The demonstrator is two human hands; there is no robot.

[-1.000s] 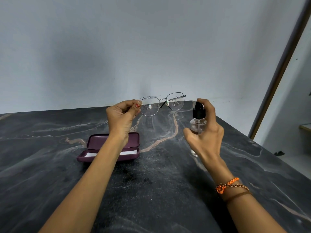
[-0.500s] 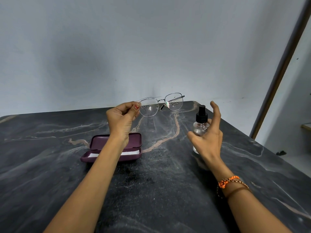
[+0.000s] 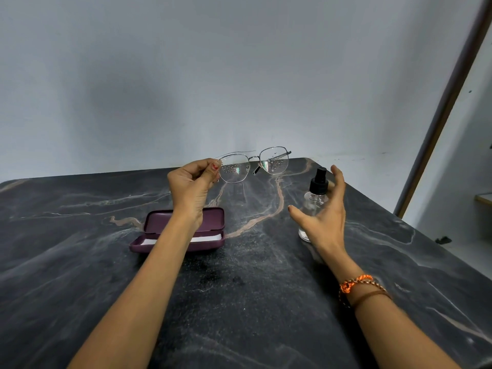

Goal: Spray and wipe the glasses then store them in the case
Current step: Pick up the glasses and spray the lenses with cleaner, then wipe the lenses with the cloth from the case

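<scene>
here, left hand [image 3: 192, 185] pinching thin wire-rimmed glasses [image 3: 254, 165], droplet-beaded lenses

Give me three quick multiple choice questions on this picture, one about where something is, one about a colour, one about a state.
1. Where is the spray bottle?
A. standing on the table by the right hand
B. inside the case
C. held in the left hand

2. What colour is the case?
A. green
B. maroon
C. white

3. What state are the lenses of the glasses in?
A. dry
C. cracked
B. dotted with droplets

Answers: 1 A, it stands on the table with the right hand open beside it. 2 B, its open shell is maroon. 3 B, droplets speckle both lenses, held up by the left hand.
</scene>
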